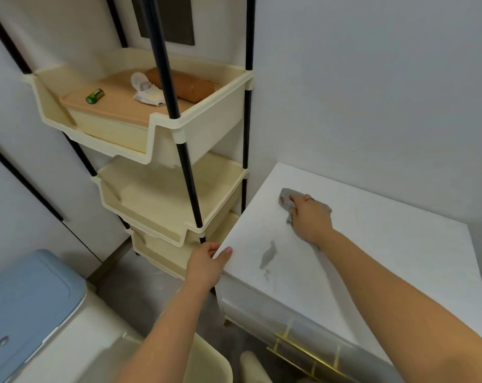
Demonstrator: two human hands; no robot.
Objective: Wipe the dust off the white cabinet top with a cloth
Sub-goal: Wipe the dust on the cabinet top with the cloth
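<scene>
Forearms, two, bare, entering from the lower edge and reaching up into view

Left hand [206,262]: fingers curled over the near-left corner of the cabinet top [386,244], thumb lying on the upper face; closed on the edge, holding nothing loose. Judged a bracing grip, to steady the body or the cabinet while the other arm works

Right hand [310,219]: palm down, fingers folded onto the cloth [285,199], pressing it flat to the surface. Hand closed on the cloth; grey folds show ahead of the fingertips and a strip trails under the wrist

Cloth: grey, bunched, on the far-left part of the top, near the wall [372,92]. Position suggests a stroke under way along the back half

Cabinet top: white, flat, otherwise bare. One grey smear [268,257] on the near-left area, between the two hands, apart from the cloth. Judged not yet wiped; whether it is dust or a damp mark cannot be told

Drawer front, below the top: brass handle [303,352]

Rack [179,161]: cream trays on black poles, just left of the cabinet. Upper tray holds a green battery [95,95], a white wrapper [145,89], a brown roll [181,85]

Bin [27,299]: blue lid, lower left, well apart from the work
</scene>
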